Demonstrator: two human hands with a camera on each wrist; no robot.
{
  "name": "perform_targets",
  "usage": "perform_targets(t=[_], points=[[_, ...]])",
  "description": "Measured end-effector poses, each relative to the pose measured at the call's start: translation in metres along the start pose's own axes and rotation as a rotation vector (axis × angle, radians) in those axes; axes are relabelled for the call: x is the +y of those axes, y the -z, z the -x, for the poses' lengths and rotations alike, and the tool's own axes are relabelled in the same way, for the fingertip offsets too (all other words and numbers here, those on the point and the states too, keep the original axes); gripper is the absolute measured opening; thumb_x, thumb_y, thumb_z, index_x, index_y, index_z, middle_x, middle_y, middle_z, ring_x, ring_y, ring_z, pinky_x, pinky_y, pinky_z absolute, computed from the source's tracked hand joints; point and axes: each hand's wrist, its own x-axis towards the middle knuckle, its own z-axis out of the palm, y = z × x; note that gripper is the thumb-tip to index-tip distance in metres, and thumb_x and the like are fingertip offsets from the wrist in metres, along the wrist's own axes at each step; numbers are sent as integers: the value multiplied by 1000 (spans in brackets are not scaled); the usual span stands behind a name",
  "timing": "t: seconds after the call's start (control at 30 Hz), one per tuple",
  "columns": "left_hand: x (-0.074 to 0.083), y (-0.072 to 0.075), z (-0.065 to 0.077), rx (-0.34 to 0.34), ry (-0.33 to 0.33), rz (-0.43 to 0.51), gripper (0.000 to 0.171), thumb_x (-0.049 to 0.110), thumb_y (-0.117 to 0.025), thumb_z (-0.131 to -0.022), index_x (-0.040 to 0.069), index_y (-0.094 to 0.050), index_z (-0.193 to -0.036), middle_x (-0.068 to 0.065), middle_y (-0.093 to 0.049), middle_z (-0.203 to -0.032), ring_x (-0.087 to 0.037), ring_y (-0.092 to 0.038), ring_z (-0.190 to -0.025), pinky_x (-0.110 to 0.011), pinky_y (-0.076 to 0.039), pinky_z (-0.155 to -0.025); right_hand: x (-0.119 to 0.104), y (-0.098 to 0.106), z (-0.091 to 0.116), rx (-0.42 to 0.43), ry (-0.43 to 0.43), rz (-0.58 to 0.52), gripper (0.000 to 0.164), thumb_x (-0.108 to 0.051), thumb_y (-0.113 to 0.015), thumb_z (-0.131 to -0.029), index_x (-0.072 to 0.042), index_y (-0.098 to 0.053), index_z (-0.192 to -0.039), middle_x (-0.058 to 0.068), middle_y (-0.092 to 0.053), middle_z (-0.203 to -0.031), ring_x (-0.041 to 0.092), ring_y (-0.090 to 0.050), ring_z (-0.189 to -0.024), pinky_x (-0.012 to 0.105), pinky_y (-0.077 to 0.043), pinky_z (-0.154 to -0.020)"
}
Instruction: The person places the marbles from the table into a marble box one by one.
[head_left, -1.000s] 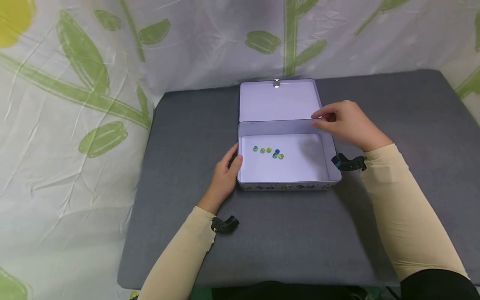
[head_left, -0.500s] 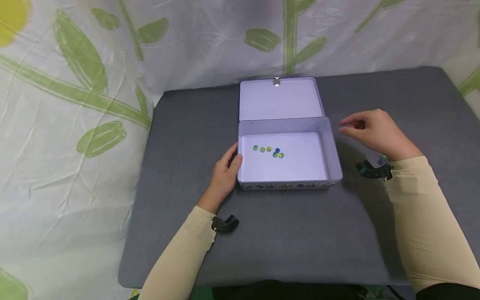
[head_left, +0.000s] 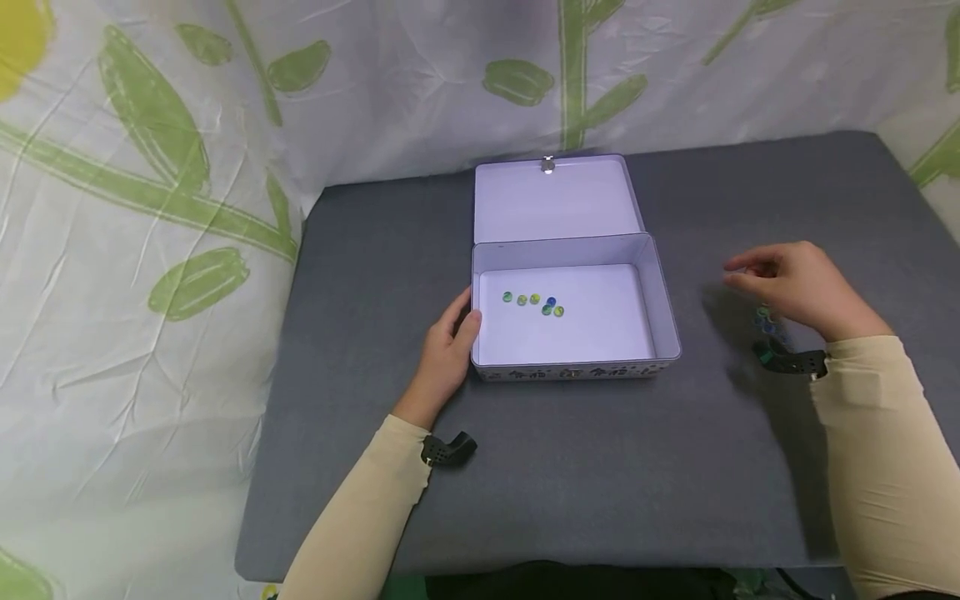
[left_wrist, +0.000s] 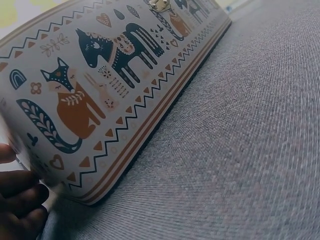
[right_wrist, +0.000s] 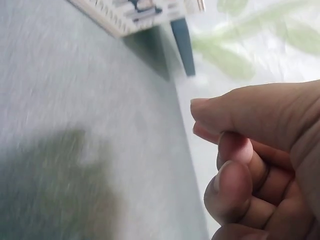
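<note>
A shallow tin box [head_left: 573,372] with its lid [head_left: 558,200] laid back stands mid-table. Several small green, yellow and blue glass marbles [head_left: 547,310] lie on its white floor. My left hand [head_left: 441,358] rests against the box's left side, thumb at the rim; its fingers [left_wrist: 22,192] touch the corner in the left wrist view. To the right of the box, my right hand [head_left: 810,287] hovers over the table with loosely bent fingers, and nothing shows between thumb and index. More blue and green marbles [head_left: 765,321] lie below that hand, partly hidden by it and the wrist camera.
A grey cloth-covered table [head_left: 570,475] carries everything. A white curtain [head_left: 420,92] with green leaves hangs behind it and along the left. The lid bears a metal clasp [head_left: 548,165]. Animal figures decorate the box's front wall [left_wrist: 105,85].
My right hand has moved from over the box's right rear edge out to the right, above the table, uncovering that part of the box. My left hand has stayed at the box's side.
</note>
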Motion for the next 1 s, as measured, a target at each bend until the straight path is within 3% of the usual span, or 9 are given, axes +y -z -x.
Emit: perform_targets(t=[0.43, 0.5, 0.57, 0.63, 0.73, 0.8, 1.0], points=[[0, 1, 1, -2, 4, -1, 57, 34, -48, -111, 7, -42, -161, -11, -43, -165, -25, -34, -155, -50, -27, -126, 53, 6, 8, -8, -83, 3, 49, -37, -66, -104, 3, -71, -131, 26, -70, -121, -11, -53, -80, 20, -46, -66], [-1, 1, 1, 1, 1, -3, 57, 34, -48, -111, 7, -43, -161, -11, -44, -164, -25, -35, -155, -50, -27, -126, 58, 4, 10, -7, -100, 3, 50, -38, -66, -104, 4, -71, -130, 28, -69, -122, -6, -57, -83, 22, -48, -67], [-1, 1, 1, 2, -6, -3, 57, 34, -48, -111, 6, -43, -160, -11, -44, -164, -25, -35, -155, -50, -27, -126, 60, 3, 12, -1, -113, 18, 52, -41, -66, -104, 4, -71, -129, 30, -68, -124, 8, -63, -89, 29, -50, -70], [-2, 1, 1, 3, -14, -6, 58, 35, -48, -111, 6, -43, -160, -12, -44, -164, -25, -35, -155, -50, -27, -126, 62, 1, 13, -7, -113, 25, 52, -41, -64, -105, 5, -71, -129, 35, -64, -130, 27, -66, -98, 42, -54, -76], [-2, 1, 0, -2, -25, -4, 58, 35, -48, -111, 5, -42, -161, -13, -44, -164, -26, -35, -155, -51, -27, -126, 64, 0, 15, -20, -122, 34, 52, -38, -61, -107, 8, -69, -130, 40, -58, -135, 50, -59, -115, 62, -51, -87], [-2, 1, 0, -4, -25, -6, 59, 35, -48, -111, 5, -42, -161, -13, -44, -164, -27, -35, -155, -51, -27, -126, 66, -1, 17, -29, -124, 34, 52, -36, -59, -108, 10, -68, -130, 43, -56, -136, 56, -55, -120, 71, -46, -92], [-1, 1, 1, -2, -9, -5, 58, 35, -48, -111, 6, -42, -161, -12, -44, -164, -26, -35, -154, -51, -28, -126, 67, -4, 19, -25, -136, 38, 54, -39, -59, -108, 10, -67, -130, 42, -56, -137, 56, -56, -119, 72, -46, -92]])
